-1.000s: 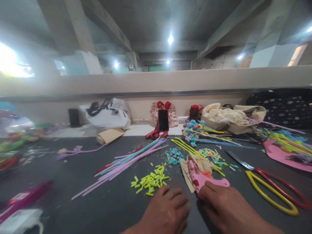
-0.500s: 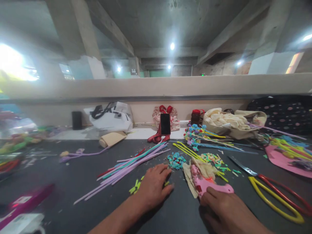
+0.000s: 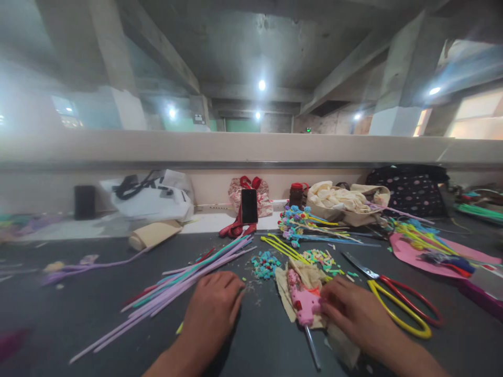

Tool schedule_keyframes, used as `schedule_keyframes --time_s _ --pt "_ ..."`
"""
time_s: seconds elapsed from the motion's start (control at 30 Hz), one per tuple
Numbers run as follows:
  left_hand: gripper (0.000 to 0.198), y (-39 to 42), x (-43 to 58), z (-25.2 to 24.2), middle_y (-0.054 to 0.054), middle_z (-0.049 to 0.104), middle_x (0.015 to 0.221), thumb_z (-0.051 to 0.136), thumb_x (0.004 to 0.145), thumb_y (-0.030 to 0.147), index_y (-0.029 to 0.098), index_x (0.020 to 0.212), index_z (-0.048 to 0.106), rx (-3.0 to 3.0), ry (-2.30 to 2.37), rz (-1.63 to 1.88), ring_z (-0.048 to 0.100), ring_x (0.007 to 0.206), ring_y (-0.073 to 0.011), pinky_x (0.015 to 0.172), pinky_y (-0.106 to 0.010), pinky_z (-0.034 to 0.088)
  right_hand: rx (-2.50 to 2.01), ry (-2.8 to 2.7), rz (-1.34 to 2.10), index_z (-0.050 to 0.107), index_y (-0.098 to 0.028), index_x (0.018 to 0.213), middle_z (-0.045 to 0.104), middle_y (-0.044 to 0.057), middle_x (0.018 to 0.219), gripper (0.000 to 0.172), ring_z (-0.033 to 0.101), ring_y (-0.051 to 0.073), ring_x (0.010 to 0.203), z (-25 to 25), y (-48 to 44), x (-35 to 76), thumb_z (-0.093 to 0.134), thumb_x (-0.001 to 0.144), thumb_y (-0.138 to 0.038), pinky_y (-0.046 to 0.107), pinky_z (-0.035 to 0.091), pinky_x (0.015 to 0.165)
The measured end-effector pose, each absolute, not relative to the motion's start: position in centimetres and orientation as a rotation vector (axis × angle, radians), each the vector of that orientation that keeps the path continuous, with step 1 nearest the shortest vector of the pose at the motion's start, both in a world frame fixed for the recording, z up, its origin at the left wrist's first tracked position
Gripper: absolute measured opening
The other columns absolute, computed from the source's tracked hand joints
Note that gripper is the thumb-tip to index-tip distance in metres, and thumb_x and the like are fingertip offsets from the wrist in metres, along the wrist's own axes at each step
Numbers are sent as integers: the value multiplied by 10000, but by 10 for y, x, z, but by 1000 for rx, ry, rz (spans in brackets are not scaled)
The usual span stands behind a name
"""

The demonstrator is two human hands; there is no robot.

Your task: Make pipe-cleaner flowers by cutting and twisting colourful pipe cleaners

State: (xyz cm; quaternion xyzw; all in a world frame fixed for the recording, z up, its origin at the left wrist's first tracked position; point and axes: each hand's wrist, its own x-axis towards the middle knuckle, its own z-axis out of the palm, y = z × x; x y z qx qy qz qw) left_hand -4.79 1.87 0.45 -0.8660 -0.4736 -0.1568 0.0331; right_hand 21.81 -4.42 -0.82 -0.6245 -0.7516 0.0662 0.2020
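Observation:
My left hand (image 3: 214, 311) lies palm down and cupped on the dark table (image 3: 98, 303), fingers together over the pile of yellow-green cut pieces, one of which (image 3: 179, 328) peeks out beside it. My right hand (image 3: 351, 311) rests with its fingers closed on the handle of a pink glue gun (image 3: 302, 299). The gun lies on a beige cloth (image 3: 283, 290), and its cord (image 3: 313, 352) runs toward me. A bundle of long lilac, teal and red pipe cleaners (image 3: 184, 280) lies just left of my left hand.
Scissors with yellow and red handles (image 3: 396, 301) lie right of my right hand. Blue cut pieces (image 3: 264, 264), yellow stems (image 3: 283, 247) and pipe-cleaner flowers (image 3: 298, 222) sit behind the gun. A phone (image 3: 249, 206), bags (image 3: 151, 196) and a pink sheet (image 3: 412, 254) line the back and right.
My left hand moved forward onto the yellow-green pieces and cupped over them. My right hand slid up onto the glue gun, which turned nozzle away. The view shifted right.

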Motion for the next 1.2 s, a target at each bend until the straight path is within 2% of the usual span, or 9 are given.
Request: schedule_keyframes --time_s 0.13,0.27,0.5,0.7,0.8,0.9,0.97,1.07,1.2 --pt "223 4 -22 16 -11 637 850 390 818 252 245 781 609 -2852 -1440 -642 556 836 -187 727 -317 369 -1705 -2220 -46 547 -216 863 558 39 938 152 491 204 876 -13 -40 217 511 721 -175 320 341 738" --pt "197 0 -9 8 -2 646 817 425 793 261 237 741 614 -2962 -1540 -823 574 792 -163 685 -269 391 -1749 -2238 -75 549 -210 837 598 34 837 143 515 212 805 -18 -36 213 494 719 -151 331 336 700" --pt "208 5 -12 -18 -12 643 764 417 781 216 210 701 609 -2968 -1634 -925 580 751 -155 666 -257 400 -1560 -2111 109 512 -221 985 593 30 913 198 526 181 839 -14 -42 217 455 795 -217 307 381 727" --pt "175 3 -4 -10 -9 629 803 437 777 228 212 764 611 -3020 -1633 -1260 574 773 -144 694 -250 414 -1418 -1774 451 480 -222 1068 598 33 982 269 528 195 960 -8 -46 233 384 842 -331 299 416 797" --pt "243 6 10 -1 -26 615 769 440 779 366 179 799 594 -3122 -1962 -1399 582 680 -141 544 -228 424 -1375 -1702 569 508 -213 1053 613 30 988 295 526 216 985 -7 -45 238 387 833 -369 293 430 788" --pt "447 13 26 7 -17 577 668 399 742 551 150 839 571 -3267 -2505 -1433 565 506 -121 365 -184 335 -1381 -1715 551 527 -206 1051 613 37 1018 292 537 218 964 -9 -46 237 405 824 -343 308 423 799" --pt "513 19 35 7 -13 562 603 400 709 600 127 795 578 -3376 -2592 -1467 535 429 -100 322 -158 280 -1375 -1729 535 529 -212 1047 621 30 987 270 549 205 931 -10 -47 234 405 829 -313 308 416 800" --pt "448 28 42 -1 4 537 523 473 665 568 126 653 548 -3406 -2497 -1589 492 379 -71 310 -140 253 -1376 -1737 552 528 -228 1050 620 22 980 258 559 191 886 -12 -50 233 413 830 -298 289 420 761" --pt "257 36 37 -18 63 468 438 558 601 403 168 585 454 -3306 -2533 -1586 444 333 -56 296 -138 264 -1379 -1671 602 544 -229 1042 607 33 994 278 533 219 917 -14 -49 239 422 816 -335 281 417 708"
